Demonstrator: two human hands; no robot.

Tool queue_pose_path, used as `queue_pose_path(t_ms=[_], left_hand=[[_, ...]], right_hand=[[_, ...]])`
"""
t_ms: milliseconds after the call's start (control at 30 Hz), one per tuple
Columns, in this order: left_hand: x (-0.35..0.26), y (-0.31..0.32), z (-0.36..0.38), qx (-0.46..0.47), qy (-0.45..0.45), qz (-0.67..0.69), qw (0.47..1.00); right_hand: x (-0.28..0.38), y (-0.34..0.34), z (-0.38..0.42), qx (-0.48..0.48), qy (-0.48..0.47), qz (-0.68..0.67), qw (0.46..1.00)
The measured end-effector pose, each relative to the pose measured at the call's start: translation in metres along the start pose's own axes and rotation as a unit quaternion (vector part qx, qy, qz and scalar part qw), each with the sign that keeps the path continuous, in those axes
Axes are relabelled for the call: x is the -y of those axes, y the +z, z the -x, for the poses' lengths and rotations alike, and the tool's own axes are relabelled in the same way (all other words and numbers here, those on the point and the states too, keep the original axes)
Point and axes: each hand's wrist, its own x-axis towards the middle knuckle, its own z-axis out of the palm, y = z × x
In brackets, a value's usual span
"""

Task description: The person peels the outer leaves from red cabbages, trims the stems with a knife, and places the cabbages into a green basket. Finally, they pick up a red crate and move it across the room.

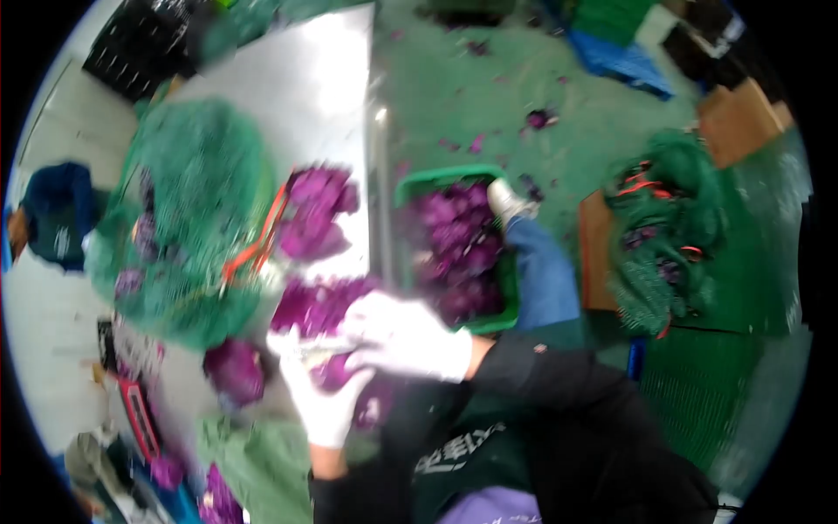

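Cabbage (332,374): probably firm, leaves brittle; cup its sides. Left hand (323,402) half-open, right hand (406,336) curled, both against it; grip blurred, cannot tell.

My right hand (406,341) blurs, partly hiding the purple cabbage (331,373). At ten o'clock, green netting (205,144) obscures its contents (146,236).

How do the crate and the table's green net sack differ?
The crate looks rigid; the net sack is limp mesh. The crate stands beside the table, the sack lies on it. The crate shows purple leaves openly; the sack veils its purple contents. Both are green.
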Motion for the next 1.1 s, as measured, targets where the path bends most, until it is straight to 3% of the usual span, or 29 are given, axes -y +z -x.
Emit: queue_pose_path(t_ms=[67,133,200,300,333,400,433,467,533,567,600,667,733,833,933,1000,1033,1067,1100], left_hand=[[-0.001,0.002,-0.001,-0.008,-0.010,0.059,0.998],[-0.007,-0.003,0.003,-0.003,0.023,-0.060,0.998],[-0.013,-0.005,0.001,0.006,0.009,-0.061,0.998],[-0.002,-0.004,0.001,-0.008,0.025,-0.044,0.999],[-0.003,-0.004,0.000,-0.006,0.035,-0.060,0.998],[-0.002,-0.007,-0.002,0.017,0.024,0.013,0.999],[-0.003,-0.006,-0.002,0.003,0.064,-0.030,0.998],[-0.023,-0.010,-0.006,0.031,0.008,0.018,0.999],[-0.026,-0.013,-0.011,0.027,0.139,-0.103,0.985],[-0.032,-0.013,-0.010,0.060,0.023,0.038,0.997],[-0.025,-0.011,-0.008,0.040,0.006,0.068,0.997],[-0.027,-0.013,-0.009,0.044,0.033,0.029,0.998],[-0.037,-0.014,-0.008,0.052,-0.031,0.073,0.995],[-0.025,-0.017,-0.010,0.055,0.037,-0.021,0.998],[-0.015,-0.020,-0.011,0.080,-0.040,0.082,0.993],[-0.026,-0.025,-0.009,0.068,-0.021,0.009,0.997],[-0.021,-0.024,-0.008,0.065,-0.045,0.050,0.996],[-0.014,-0.025,-0.005,0.060,-0.075,0.085,0.992],[-0.006,-0.022,-0.007,0.057,-0.103,0.174,0.978]], right_hand=[[-0.008,0.004,0.004,-0.019,-0.014,0.012,1.000],[-0.010,-0.001,0.005,0.040,0.050,-0.046,0.997],[-0.011,0.003,0.010,0.028,-0.001,-0.027,0.999],[-0.013,0.000,0.006,0.069,0.011,-0.041,0.997],[-0.015,0.004,0.005,0.012,-0.025,-0.049,0.998],[-0.017,0.004,0.000,-0.006,-0.066,-0.068,0.995],[-0.015,0.007,0.000,-0.012,-0.059,-0.074,0.995],[-0.016,0.008,0.002,0.005,-0.060,-0.069,0.996],[-0.021,0.013,0.007,0.016,-0.065,-0.074,0.995],[-0.024,0.012,0.008,0.037,-0.067,-0.102,0.992],[-0.025,0.011,0.011,0.056,-0.048,-0.106,0.992],[-0.024,0.008,0.014,0.093,-0.013,-0.115,0.989],[-0.026,0.021,0.020,0.045,-0.041,-0.106,0.992],[-0.026,0.020,0.018,0.092,-0.017,-0.088,0.992],[-0.024,0.006,0.024,0.097,-0.027,-0.056,0.993],[-0.049,0.012,0.048,0.137,0.086,-0.088,0.983],[-0.061,0.011,0.052,0.209,0.158,-0.083,0.962],[-0.060,0.018,0.064,0.031,0.156,-0.144,0.977],[-0.055,0.013,0.061,-0.019,0.111,-0.138,0.984]])
